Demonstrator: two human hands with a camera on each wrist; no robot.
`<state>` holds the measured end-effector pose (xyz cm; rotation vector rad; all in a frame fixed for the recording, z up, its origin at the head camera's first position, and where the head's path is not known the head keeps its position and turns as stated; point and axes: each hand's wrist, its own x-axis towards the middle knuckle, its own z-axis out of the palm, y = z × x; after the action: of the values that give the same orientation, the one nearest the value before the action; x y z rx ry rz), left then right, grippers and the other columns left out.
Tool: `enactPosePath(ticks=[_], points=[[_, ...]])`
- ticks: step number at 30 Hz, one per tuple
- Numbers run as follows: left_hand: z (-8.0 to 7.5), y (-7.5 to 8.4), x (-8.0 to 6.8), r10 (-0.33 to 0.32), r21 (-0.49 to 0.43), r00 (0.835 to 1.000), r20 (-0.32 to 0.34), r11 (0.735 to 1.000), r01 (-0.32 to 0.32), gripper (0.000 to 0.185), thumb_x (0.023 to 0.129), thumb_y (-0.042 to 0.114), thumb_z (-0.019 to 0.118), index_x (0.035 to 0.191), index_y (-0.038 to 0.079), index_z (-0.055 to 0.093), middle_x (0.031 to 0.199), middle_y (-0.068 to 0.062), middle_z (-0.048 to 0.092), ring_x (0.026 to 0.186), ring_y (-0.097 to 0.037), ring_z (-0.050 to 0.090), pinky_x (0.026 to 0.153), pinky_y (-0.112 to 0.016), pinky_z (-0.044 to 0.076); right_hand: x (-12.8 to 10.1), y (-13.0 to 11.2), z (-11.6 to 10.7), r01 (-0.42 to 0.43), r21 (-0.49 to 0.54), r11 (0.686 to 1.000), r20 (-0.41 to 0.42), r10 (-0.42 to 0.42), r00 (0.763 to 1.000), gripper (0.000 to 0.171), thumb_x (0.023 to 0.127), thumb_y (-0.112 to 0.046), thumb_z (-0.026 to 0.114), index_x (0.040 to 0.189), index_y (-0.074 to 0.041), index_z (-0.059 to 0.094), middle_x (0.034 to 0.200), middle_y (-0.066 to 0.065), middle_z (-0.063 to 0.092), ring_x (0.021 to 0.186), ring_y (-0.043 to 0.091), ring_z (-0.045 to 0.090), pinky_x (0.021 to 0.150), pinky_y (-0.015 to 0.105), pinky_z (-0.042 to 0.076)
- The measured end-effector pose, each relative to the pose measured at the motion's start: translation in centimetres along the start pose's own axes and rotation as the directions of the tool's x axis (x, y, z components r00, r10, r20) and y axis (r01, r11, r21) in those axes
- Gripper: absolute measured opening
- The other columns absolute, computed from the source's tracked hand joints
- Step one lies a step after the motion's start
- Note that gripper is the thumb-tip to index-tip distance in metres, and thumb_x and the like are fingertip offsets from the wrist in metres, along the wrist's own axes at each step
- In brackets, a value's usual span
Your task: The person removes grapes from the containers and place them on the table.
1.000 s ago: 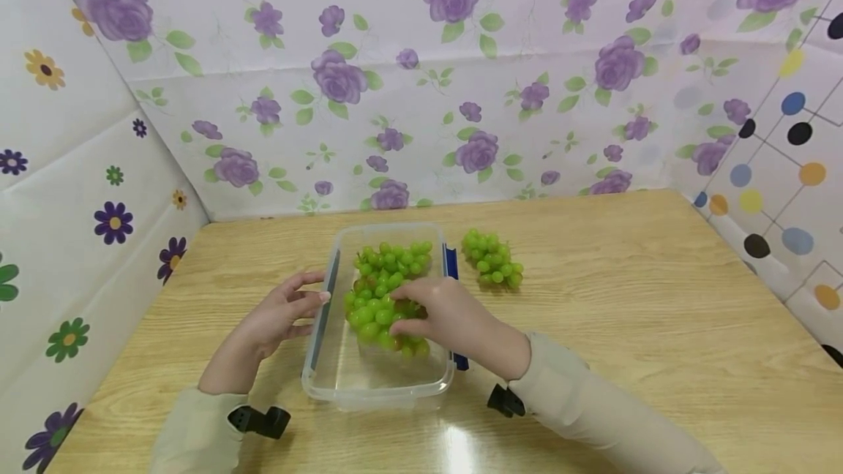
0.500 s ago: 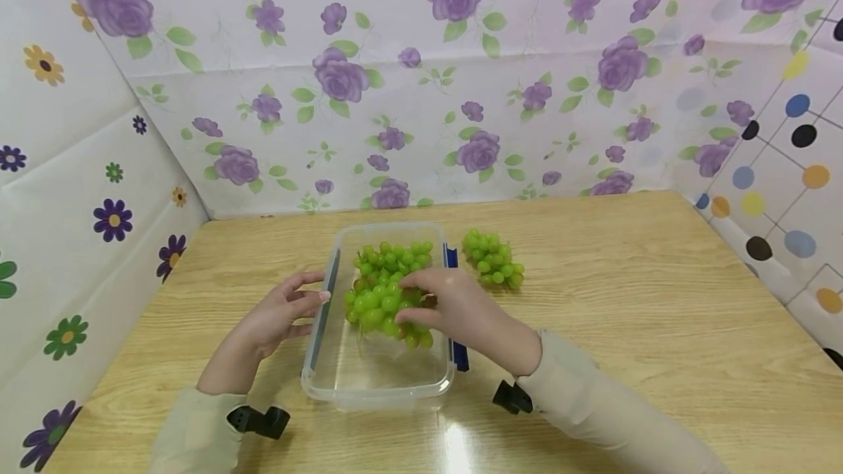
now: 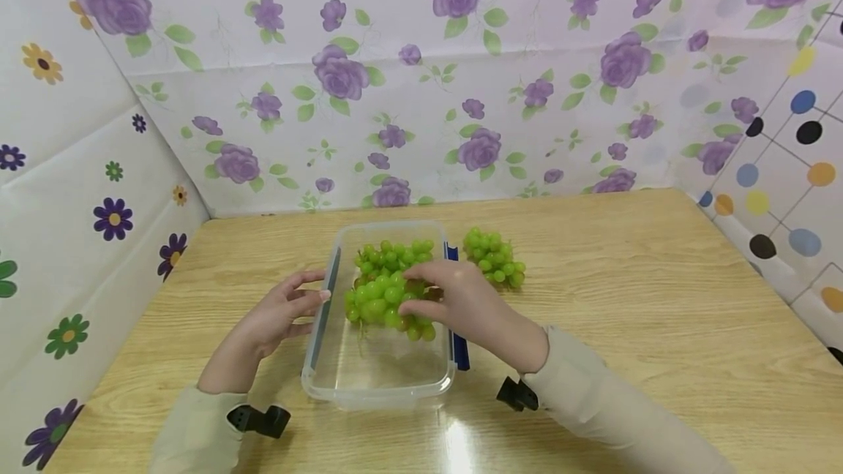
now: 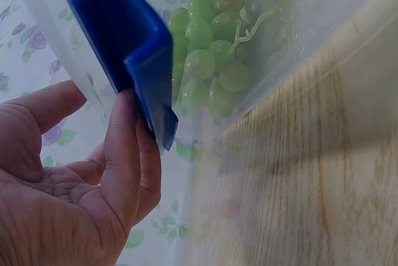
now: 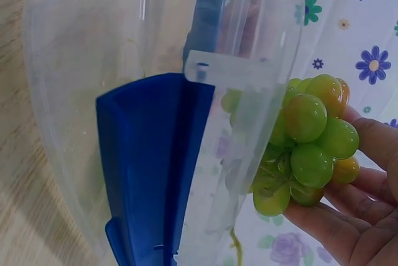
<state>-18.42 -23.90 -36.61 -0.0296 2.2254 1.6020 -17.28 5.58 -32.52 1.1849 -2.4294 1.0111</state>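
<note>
- The right hand (image 3: 461, 302) curls its fingers (image 5: 360, 216) around a bunch of green grapes (image 3: 385, 302), held above the middle of the clear plastic box (image 3: 369, 379).
- The left hand (image 3: 276, 313) is relaxed and open, fingertips (image 4: 127, 135) touching the blue clip (image 4: 134, 48) on the box's left side.
- More grapes (image 3: 395, 254) lie at the box's far end.
- Another bunch (image 3: 492, 258) lies on the wooden table (image 3: 658, 298), just right of the box.
</note>
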Motion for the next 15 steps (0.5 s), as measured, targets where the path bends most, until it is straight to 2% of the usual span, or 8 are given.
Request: enactPosePath(ticks=[15], points=[[-0.03, 0.03, -0.02, -0.002, 0.001, 1.000, 0.008, 1.000, 0.002, 0.064, 0.099, 0.032, 0.051, 0.150, 0.010, 0.020, 0.142, -0.025, 0.032, 0.127, -0.039, 0.039, 0.097, -0.047, 0.044, -0.44, 0.25, -0.85, -0.025, 0.013, 1.000, -0.020, 0.025, 0.999, 0.037, 0.080, -0.019, 0.076, 0.109, 0.002, 0.067, 0.098, 0.011, 0.071, 0.085, 0.018, 0.068, 0.071, 0.015, 0.052]])
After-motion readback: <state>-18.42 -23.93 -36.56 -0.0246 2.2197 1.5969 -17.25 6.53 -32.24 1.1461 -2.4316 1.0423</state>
